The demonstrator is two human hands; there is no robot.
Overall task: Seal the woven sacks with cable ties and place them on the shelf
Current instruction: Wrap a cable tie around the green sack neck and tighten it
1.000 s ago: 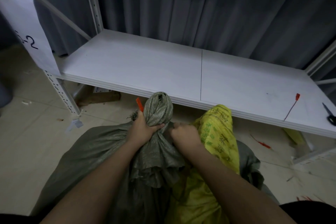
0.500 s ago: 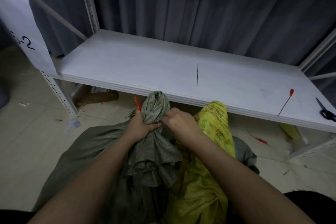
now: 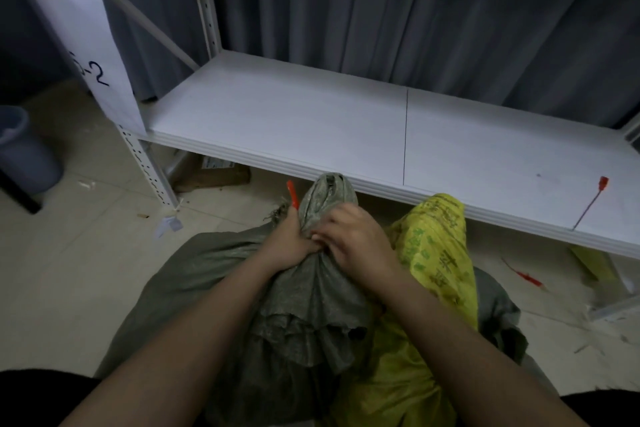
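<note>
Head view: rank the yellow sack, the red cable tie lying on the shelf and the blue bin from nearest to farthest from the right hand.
1. Yellow sack, just right of the right hand.
2. Red cable tie, far right on the shelf.
3. Blue bin, far left on the floor.

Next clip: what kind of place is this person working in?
Probably a storeroom or small warehouse: a low white metal shelf with perforated uprights, a paper label marked with a shelf code hanging on its post, and woven sacks on a tiled floor, with grey curtains behind.
</note>
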